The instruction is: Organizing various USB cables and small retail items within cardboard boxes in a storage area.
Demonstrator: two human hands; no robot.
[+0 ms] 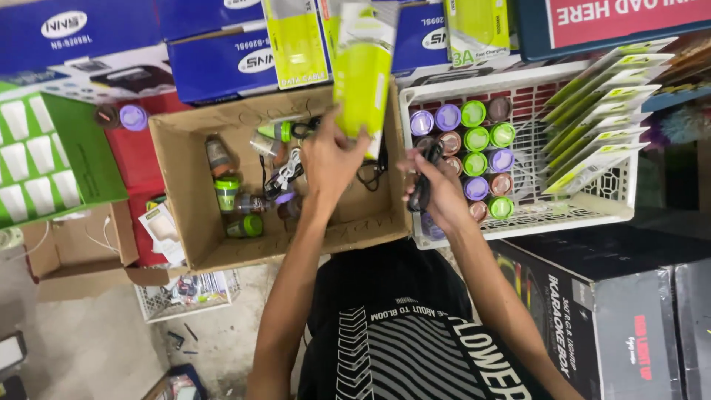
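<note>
My left hand (329, 159) holds up a yellow-green and white retail packet (363, 74) over an open cardboard box (185, 178). My right hand (441, 192) grips a coiled black cable (424, 181) at the left edge of a white plastic crate (592, 211). The cardboard box holds small green and brown cylinders (228, 191) and loose cables (285, 174). In the crate stand several round capped containers (474, 141) in purple, green and brown, beside a fanned row of flat yellow-green packets (603, 111).
Blue cartons (89, 37) are stacked at the back. A green-and-white box (44, 155) lies at the left, a smaller white crate (185, 296) sits on the floor, and a black carton (592, 311) stands at the lower right.
</note>
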